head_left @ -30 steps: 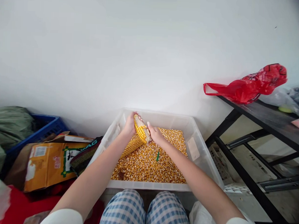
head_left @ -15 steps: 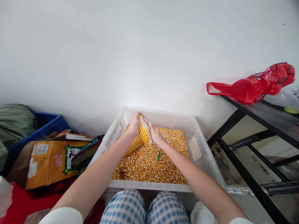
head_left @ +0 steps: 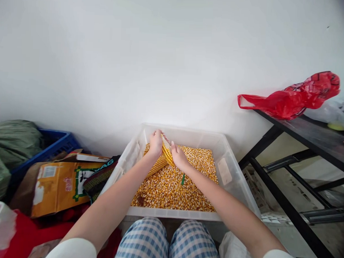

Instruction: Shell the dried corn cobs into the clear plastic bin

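Between my two hands is a partly stripped ear of corn [head_left: 167,151], tilted over the bin, with yellow kernels on its near side and pale bare cob along its upper part. My left hand [head_left: 156,142] is closed round its upper left side. My right hand [head_left: 178,156] grips the lower right side, thumb pointing up along it. Another ear of corn [head_left: 157,167], full of kernels, lies below my left hand. Under both hands, loose corn kernels [head_left: 169,193] fill the bottom of a translucent plastic bin [head_left: 230,157]. A small green strip [head_left: 183,179] rests on the kernels.
Left of the bin are an orange cardboard box [head_left: 57,185], a dark mesh bag [head_left: 98,179] and a blue crate [head_left: 63,140] with a green sack [head_left: 13,149]. At right, a red plastic bag [head_left: 297,97] sits on a black-framed table [head_left: 315,136]. A white wall stands behind.
The held ear has turned in my hands, so more kernels and less bare cob face me. My left hand has shifted slightly and covers more of its upper end.
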The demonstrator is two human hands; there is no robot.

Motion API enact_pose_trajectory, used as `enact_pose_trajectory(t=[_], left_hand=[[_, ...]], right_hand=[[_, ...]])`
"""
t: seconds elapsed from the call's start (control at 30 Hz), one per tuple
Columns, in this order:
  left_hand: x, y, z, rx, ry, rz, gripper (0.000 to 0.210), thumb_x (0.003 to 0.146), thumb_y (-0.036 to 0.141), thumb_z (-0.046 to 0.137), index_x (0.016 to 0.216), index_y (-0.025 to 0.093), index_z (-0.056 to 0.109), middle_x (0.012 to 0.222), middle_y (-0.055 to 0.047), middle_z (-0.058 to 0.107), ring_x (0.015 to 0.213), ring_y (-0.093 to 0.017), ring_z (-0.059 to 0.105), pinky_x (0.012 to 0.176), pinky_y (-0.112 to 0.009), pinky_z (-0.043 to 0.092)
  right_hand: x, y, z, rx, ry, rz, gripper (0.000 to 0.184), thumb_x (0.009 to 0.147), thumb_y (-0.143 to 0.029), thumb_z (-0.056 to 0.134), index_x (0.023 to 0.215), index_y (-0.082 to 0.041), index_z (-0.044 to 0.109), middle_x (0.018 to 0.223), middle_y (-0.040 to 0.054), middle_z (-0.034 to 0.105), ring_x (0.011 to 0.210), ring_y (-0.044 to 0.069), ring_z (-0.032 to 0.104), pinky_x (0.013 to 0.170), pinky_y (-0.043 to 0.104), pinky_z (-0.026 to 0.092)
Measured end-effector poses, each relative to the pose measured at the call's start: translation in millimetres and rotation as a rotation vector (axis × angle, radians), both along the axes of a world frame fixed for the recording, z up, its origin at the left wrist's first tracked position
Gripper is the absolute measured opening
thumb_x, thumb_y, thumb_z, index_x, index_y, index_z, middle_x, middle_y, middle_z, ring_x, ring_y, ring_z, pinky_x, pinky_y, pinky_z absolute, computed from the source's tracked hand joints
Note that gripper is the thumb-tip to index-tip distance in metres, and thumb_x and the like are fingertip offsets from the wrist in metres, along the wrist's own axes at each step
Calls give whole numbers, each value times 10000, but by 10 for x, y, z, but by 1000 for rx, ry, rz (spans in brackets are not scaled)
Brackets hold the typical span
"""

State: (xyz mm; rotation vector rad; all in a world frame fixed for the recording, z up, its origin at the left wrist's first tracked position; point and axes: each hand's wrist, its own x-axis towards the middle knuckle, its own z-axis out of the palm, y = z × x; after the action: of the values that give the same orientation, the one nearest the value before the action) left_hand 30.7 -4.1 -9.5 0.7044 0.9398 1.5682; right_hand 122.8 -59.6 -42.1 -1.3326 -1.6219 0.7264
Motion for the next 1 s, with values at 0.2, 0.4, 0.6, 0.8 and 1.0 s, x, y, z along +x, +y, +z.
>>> enact_pose_trajectory(t=[0.2, 0.4, 0.6, 0.8, 1.0], left_hand=[[-87, 55, 43, -64, -88, 11, 77, 663, 255, 441, 641, 182, 435, 429, 39, 434, 369, -113, 446, 411, -226, 369], [-123, 70, 45, -159, -143, -23, 67, 665, 247, 432, 652, 182, 426, 442, 39, 428, 380, -117, 446, 429, -238, 384], [-180, 114, 33, -182, -162, -10, 90, 662, 275, 431, 642, 187, 421, 441, 36, 440, 390, -127, 465, 441, -250, 398], [-232, 125, 49, -196, -194, 31, 92, 665, 276, 426, 639, 189, 413, 424, 41, 432, 372, -121, 459, 438, -244, 402], [-187, 120, 59, -160, -186, 31, 80, 654, 264, 430, 646, 187, 409, 420, 42, 429, 359, -120, 450, 415, -239, 387]], right_hand=[[35, -43, 43, -114, 96, 166, 549, 822, -613, 260, 1075, -222, 552, 900, 49, 628, 763, 169, 599, 667, 298, 486], [46, -32, 18, -159, 65, 126, 594, 815, -637, 217, 1035, -209, 565, 685, 31, 576, 480, 126, 513, 477, 278, 456], [59, -37, 99, -309, 214, 187, 664, 797, -672, 180, 1077, -190, 540, 684, 35, 585, 424, 115, 505, 413, 270, 443], [65, -35, 38, -173, 97, 139, 611, 784, -668, 268, 995, -184, 575, 629, 20, 572, 394, 99, 461, 398, 241, 392], [57, -35, 64, -270, 144, 151, 680, 802, -666, 138, 930, -182, 597, 593, 27, 572, 462, 136, 515, 464, 270, 427]])
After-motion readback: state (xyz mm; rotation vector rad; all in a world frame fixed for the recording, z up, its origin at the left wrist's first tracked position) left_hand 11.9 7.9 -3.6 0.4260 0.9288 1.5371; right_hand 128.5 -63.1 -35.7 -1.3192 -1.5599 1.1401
